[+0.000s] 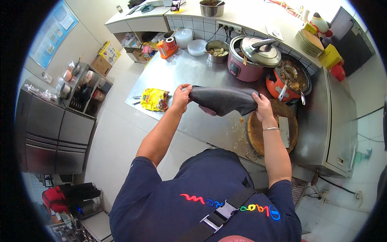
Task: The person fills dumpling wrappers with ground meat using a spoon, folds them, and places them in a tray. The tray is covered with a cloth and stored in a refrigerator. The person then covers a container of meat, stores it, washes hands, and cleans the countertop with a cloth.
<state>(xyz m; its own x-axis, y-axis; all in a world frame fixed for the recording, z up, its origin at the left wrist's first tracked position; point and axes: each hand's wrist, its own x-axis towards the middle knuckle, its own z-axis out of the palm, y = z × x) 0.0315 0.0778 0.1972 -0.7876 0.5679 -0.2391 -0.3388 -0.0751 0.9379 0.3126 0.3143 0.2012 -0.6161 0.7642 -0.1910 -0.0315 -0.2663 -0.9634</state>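
A dark grey cloth (225, 98) is stretched between my two hands above the stainless steel table (193, 118). My left hand (182, 96) grips its left end, and my right hand (262, 106), with a bangle on the wrist, grips its right end. Beside my left hand lies a yellow food packet (154, 99). Below and beside my right hand sits a round wooden chopping board (257, 134) with a cleaver (284, 131) on it. Food scraps (237, 133) are scattered on the steel to the left of the board.
Along the back stand a pink rice cooker (246, 71) with its lid (262, 54) tilted, a red cooker (273, 83) of food with ladles, a steel pot (217, 57) and plastic containers (183, 37). A steel cabinet (317, 121) borders the table at right.
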